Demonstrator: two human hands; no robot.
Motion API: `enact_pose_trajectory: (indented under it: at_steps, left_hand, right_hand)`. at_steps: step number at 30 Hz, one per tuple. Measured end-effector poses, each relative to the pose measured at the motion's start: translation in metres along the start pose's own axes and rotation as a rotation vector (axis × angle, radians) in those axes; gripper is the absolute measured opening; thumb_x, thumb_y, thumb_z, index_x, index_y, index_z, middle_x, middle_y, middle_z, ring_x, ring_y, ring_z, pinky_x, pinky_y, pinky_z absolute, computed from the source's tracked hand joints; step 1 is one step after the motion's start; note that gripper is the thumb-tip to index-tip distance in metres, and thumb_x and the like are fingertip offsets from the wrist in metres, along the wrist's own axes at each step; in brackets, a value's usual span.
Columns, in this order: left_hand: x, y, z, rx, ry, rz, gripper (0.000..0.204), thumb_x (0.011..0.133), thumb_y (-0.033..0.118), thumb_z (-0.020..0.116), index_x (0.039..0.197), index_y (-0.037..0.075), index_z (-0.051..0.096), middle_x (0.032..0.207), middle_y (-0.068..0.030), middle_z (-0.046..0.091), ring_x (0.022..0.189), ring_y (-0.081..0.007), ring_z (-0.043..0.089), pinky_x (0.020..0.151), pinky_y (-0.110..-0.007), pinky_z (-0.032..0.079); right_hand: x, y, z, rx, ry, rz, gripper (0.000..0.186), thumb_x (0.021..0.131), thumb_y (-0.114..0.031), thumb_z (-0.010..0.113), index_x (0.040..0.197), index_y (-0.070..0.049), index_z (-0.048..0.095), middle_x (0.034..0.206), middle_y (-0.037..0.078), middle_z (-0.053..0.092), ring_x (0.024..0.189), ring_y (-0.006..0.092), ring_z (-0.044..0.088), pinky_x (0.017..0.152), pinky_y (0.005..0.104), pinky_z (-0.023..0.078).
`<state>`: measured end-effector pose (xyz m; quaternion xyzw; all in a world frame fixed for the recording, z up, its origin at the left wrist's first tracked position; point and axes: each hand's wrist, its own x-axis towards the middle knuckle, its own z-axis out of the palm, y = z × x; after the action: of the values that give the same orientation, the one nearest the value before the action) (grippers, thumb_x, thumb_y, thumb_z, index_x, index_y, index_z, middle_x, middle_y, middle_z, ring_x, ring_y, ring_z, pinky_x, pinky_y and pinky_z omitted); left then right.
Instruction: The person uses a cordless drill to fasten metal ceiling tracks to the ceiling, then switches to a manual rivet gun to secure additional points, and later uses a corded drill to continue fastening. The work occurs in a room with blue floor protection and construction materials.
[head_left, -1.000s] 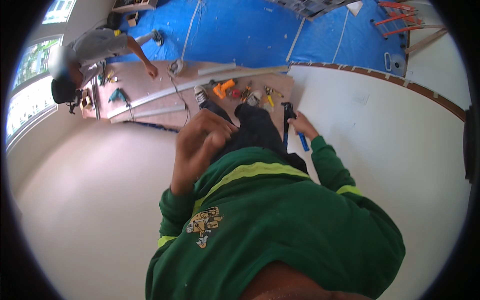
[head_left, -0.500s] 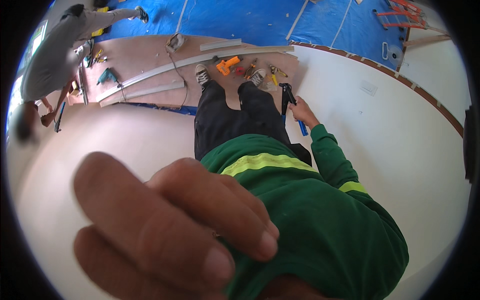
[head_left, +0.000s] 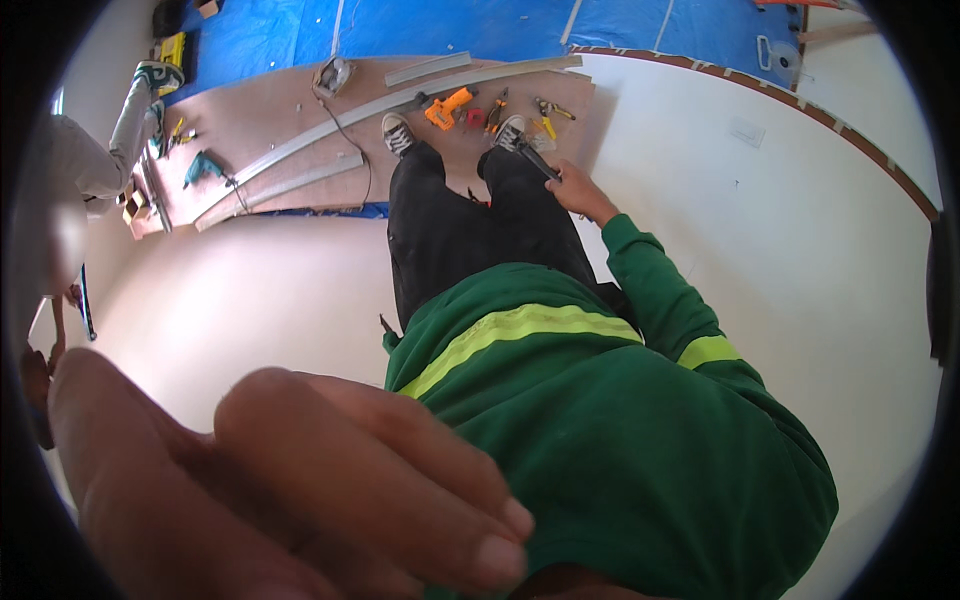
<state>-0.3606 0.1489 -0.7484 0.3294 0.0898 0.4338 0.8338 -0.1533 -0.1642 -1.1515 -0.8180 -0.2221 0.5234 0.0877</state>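
Note:
Large and close in the lower left, my left hand (head_left: 300, 470) has its fingers bent and pressed together. Whatever it may hold is hidden. My right hand (head_left: 584, 192) is beside my right thigh, closed round a two-handled hand tool (head_left: 538, 161). Its dark end points toward my right shoe (head_left: 512, 131); the rest of it is behind the hand and leg. Close to my feet lie an orange cordless tool (head_left: 448, 108), dark-jawed pliers (head_left: 496, 110) and yellow-handled pliers (head_left: 555, 108).
Long metal profiles (head_left: 300, 135), a teal drill (head_left: 203, 170) and a cable (head_left: 352, 135) lie on the brownish board (head_left: 270, 95) I stand on. Blue sheeting (head_left: 440, 28) covers the floor beyond. A co-worker (head_left: 85, 170) bends at the left. A white wall (head_left: 780, 230) rises at right.
My right hand has turned the tool, so its blue handles no longer show. My left hand has shifted left and down in view. The co-worker appears farther left and lower.

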Motion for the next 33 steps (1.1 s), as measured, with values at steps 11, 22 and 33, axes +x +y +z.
enact_pose_trajectory:
  at_steps: [11, 22, 33]
  left_hand:
    - [-0.077, -0.082, -0.032, 0.766, 0.204, -0.187, 0.026, 0.105, 0.018, 0.056, 0.125, 0.001, 0.059, 0.114, -0.0142, 0.061, 0.097, -0.0214, 0.064, 0.081, -0.035, 0.055]
    - [-0.328, -0.09, -0.394, 1.54, 0.272, -1.105, 0.056, 0.1, 0.044, 0.072, 0.124, -0.006, 0.065, 0.112, -0.0206, 0.07, 0.09, -0.0302, 0.069, 0.083, -0.041, 0.057]
    - [-0.385, 0.031, -0.51, 0.785, 1.086, -1.045, 0.069, 0.104, 0.052, 0.065, 0.146, -0.001, 0.052, 0.129, -0.0144, 0.063, 0.106, -0.0243, 0.068, 0.091, -0.04, 0.058]
  right_hand:
    - [0.03, 0.081, -0.048, 0.163, -0.17, 0.184, 0.022, 0.092, -0.013, 0.064, 0.108, 0.003, 0.063, 0.085, 0.015, 0.068, 0.066, 0.0249, 0.068, 0.056, 0.0383, 0.053]
    - [0.027, 0.021, -0.034, 0.28, -0.167, 0.228, 0.022, 0.098, -0.017, 0.067, 0.114, -0.004, 0.06, 0.074, 0.005, 0.06, 0.05, 0.0122, 0.05, 0.044, 0.0295, 0.039]
    - [0.058, -0.042, 0.073, 0.253, -0.145, 0.26, 0.023, 0.101, -0.03, 0.057, 0.094, -0.008, 0.059, 0.062, -0.001, 0.05, 0.043, 0.0132, 0.045, 0.041, 0.034, 0.038]
